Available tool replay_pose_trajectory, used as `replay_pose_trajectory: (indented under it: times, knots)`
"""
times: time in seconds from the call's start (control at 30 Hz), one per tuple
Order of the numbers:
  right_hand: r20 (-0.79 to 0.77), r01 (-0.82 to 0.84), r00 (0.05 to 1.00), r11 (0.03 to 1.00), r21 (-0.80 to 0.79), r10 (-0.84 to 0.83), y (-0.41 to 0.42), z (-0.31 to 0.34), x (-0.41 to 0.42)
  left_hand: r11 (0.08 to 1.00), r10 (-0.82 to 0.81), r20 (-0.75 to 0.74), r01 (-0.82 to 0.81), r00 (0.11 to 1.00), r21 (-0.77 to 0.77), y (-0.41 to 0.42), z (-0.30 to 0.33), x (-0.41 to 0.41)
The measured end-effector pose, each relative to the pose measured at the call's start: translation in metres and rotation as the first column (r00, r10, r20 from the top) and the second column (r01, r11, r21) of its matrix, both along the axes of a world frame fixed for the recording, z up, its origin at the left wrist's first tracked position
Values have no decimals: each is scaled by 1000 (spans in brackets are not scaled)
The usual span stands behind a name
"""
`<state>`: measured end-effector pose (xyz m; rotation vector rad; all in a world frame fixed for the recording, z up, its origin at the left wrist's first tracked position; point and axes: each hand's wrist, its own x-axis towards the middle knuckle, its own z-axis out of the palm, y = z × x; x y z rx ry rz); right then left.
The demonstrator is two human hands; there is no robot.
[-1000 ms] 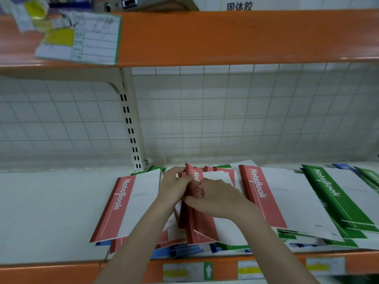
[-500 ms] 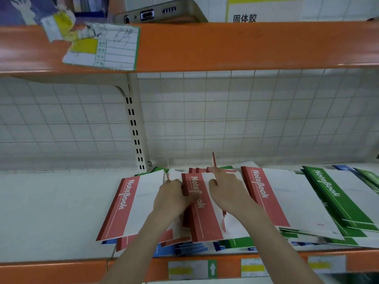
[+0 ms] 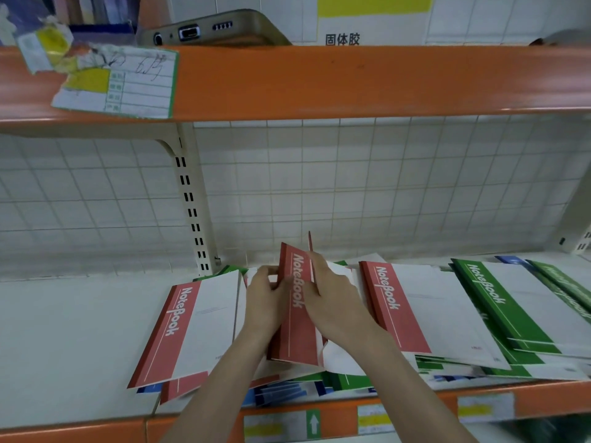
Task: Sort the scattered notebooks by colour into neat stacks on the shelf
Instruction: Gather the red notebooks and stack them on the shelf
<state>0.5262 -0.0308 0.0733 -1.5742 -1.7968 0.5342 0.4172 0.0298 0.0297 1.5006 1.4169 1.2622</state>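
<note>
A bundle of red notebooks (image 3: pixel 295 318) stands tilted up off the pile in the middle of the white shelf (image 3: pixel 64 340). My left hand (image 3: pixel 265 302) grips its left edge, and my right hand (image 3: pixel 332 302) holds its right side with fingers between the covers. Another red notebook (image 3: pixel 188 334) lies flat to the left, and a third red notebook (image 3: pixel 415 308) to the right. Green notebooks (image 3: pixel 499 302) overlap at the far right. Blue notebooks (image 3: pixel 281 393) and more green ones poke out from under the pile at the front edge.
The white shelf's left part holds nothing. An orange upper shelf (image 3: pixel 351 78) hangs overhead with a torn paper label (image 3: pixel 118 84) and a phone (image 3: pixel 208 28) on top. A slotted upright (image 3: pixel 192 206) stands against the wire grid behind. The orange front lip (image 3: pixel 415 410) carries price tags.
Both hands have raised the red notebooks more upright and gathered them closer together. The view has tilted up slightly.
</note>
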Motion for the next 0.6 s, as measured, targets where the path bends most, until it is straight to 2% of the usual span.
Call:
replay_pose_trajectory:
  times: [0.1, 0.2, 0.3, 0.4, 0.5, 0.6]
  knots:
    - [-67, -8, 998, 1000, -9, 7, 0, 3, 5, 1000, 11, -36, -11, 999, 7, -2, 5, 5]
    - [7, 13, 1000, 1000, -25, -13, 0, -2, 5, 990, -68, 81, 77, 994, -121, -3, 9, 9]
    - [55, 43, 998, 998, -54, -40, 3, -12, 9, 971, -169, 7, 168, 986, -170, -4, 6, 11]
    - [65, 54, 997, 995, -85, -49, 5, -16, 22, 958, -195, 34, 197, 980, -210, -6, 1, 9]
    - [207, 213, 958, 976, -55, -197, 7, -20, 45, 958, -179, -10, 172, 984, -227, -7, 0, 8]
    - [429, 454, 822, 886, -94, -375, 7, -23, 66, 960, -171, -35, 158, 985, -232, -8, 0, 12]
